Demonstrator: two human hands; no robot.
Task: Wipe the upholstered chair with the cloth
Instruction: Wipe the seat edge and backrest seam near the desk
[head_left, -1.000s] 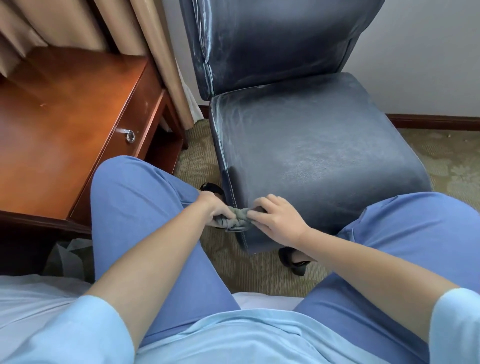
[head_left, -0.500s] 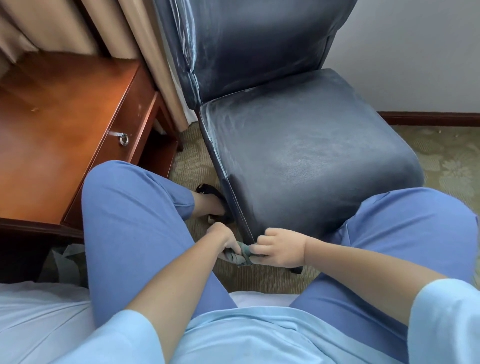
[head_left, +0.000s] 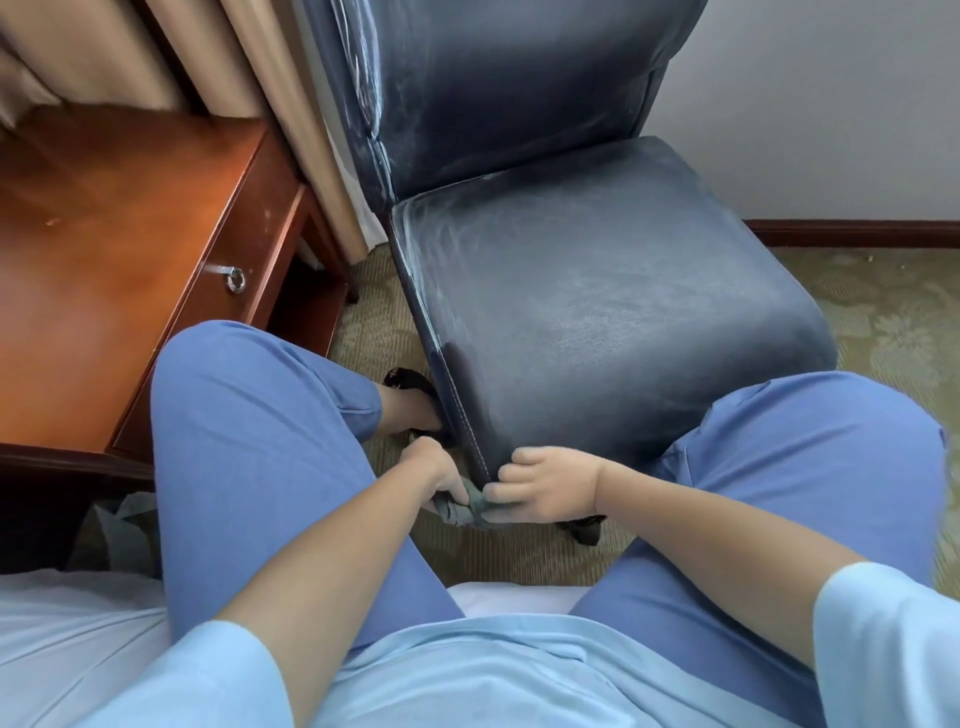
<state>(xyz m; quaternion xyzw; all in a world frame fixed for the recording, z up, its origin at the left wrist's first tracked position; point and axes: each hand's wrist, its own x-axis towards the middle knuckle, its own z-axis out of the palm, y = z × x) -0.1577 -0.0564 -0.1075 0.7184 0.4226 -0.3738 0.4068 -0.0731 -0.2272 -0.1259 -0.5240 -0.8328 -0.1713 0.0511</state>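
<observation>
Both your hands have slid the cloth down to the chair seat's front-left corner, lower centre. Your left hand and right hand pinch it together. Bunched like that, it could slip off the edge.

Both hands, left hand and right hand, pinch a bunched grey cloth at the near left corner of the dark chair.
</observation>
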